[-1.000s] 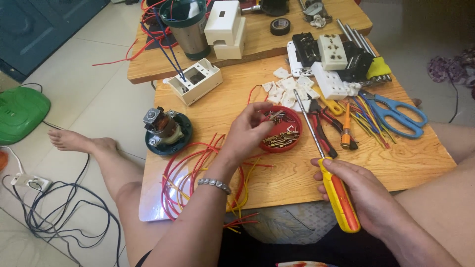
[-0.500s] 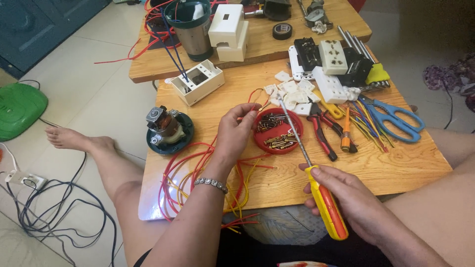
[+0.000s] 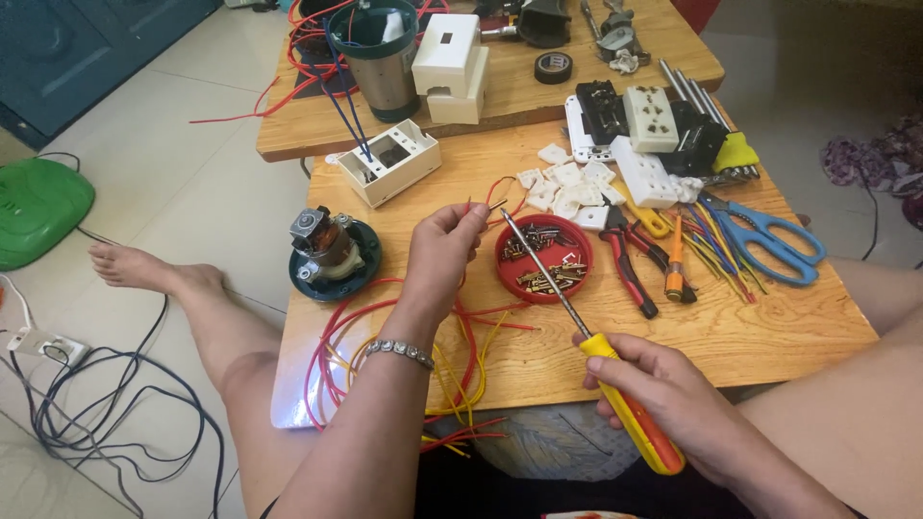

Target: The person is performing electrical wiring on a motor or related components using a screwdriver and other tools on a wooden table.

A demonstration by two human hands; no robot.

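I am holding my left hand (image 3: 444,252) above the light wooden tabletop (image 3: 769,327), with the fingers drawn in narrow and the thumb and forefinger pinching a very small part at the fingertips (image 3: 478,216); what kind of part it is I cannot tell. A thin red wire loop (image 3: 496,185) is arching just beside those fingertips. I am gripping the yellow-and-red plastic handle of a long-shafted screwdriver (image 3: 630,408) in my right hand (image 3: 673,408), fingers fully wrapped around it, near the front edge of the table. Its steel shaft is slanting up and to the left, crossing over the round red plastic dish of brass screws (image 3: 545,258), and the tip is ending just beside the pinched part. Left of my left hand, a small electric motor on a dark green round base (image 3: 332,252) is standing upright. Behind it, an open white rectangular plastic box (image 3: 389,161) is lying at the table's far edge. Blue-handled scissors (image 3: 769,235) are lying well to the right.
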